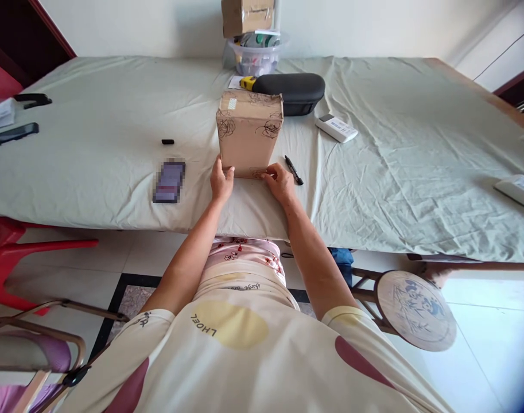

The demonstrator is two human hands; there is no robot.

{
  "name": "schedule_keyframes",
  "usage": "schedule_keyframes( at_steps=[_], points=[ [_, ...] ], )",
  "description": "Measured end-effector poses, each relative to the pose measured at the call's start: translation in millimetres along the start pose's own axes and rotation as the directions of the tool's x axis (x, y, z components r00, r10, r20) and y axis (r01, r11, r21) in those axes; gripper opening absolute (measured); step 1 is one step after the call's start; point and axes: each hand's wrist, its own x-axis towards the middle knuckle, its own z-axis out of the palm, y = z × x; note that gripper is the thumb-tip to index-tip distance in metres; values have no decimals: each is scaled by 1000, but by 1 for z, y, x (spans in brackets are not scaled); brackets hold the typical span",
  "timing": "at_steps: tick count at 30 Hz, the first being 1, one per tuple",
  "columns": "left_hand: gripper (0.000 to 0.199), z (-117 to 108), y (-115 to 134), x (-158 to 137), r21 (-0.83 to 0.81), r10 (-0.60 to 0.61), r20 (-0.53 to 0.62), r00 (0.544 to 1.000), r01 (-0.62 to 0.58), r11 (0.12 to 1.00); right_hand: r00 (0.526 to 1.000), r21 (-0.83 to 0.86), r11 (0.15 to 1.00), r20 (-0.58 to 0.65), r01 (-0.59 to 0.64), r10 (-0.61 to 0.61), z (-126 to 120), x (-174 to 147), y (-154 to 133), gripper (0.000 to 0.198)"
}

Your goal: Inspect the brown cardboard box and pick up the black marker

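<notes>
- Left hand (221, 182) lies against the near left bottom corner of the cardboard box (249, 135), fingers laid flat on its front face, palm close to the cloth; it presses the box rather than wrapping around it.
- Right hand (279, 180) meets the near right bottom corner of the same box, fingers curled loosely with the tips on the lower edge; whether it pinches anything there cannot be told.
- Between the two hands the box stands upright on the table (395, 172), close to its near edge and roughly midway along it; black scribbles mark its front and top corners, and a pale label sits on its top.
- Just right of the right hand a black pen (294, 170) lies on the cloth, apart from the box.
- Left of the left hand a phone (169, 181) rests flat, its screen blurred, and a small black cap (167, 141) lies farther back.
- Behind the box a dark oval case (290, 92) touches or nearly touches its far side, with a yellow object (247, 83) beside it.
- A white remote (336, 127) lies to the right of the case.
- At the wall a clear plastic tub (256, 57) carries a second cardboard box (247, 16).
- A grey-green sheet covers the whole table.
- On the floor to the right stands a round stool (414, 310) with a printed seat.
</notes>
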Motion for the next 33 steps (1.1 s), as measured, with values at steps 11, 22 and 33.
schedule_keyframes(
  at_steps=[11, 22, 33],
  points=[
    [78, -1, 16, -10, -26, -76, -80, 994, 74, 997, 997, -54, 996, 26, 72, -70, 6, -6, -5, 16],
    [64, -2, 12, -9, -71, -92, -80, 993, 86, 994, 961, -400, 901, -269, -166, 57, -18, -5, 26, 41],
    [56, -4, 8, -7, -38, -86, -61, 994, 84, 996, 950, -366, 890, -249, -273, 189, -16, -1, 36, 39]
  ],
)
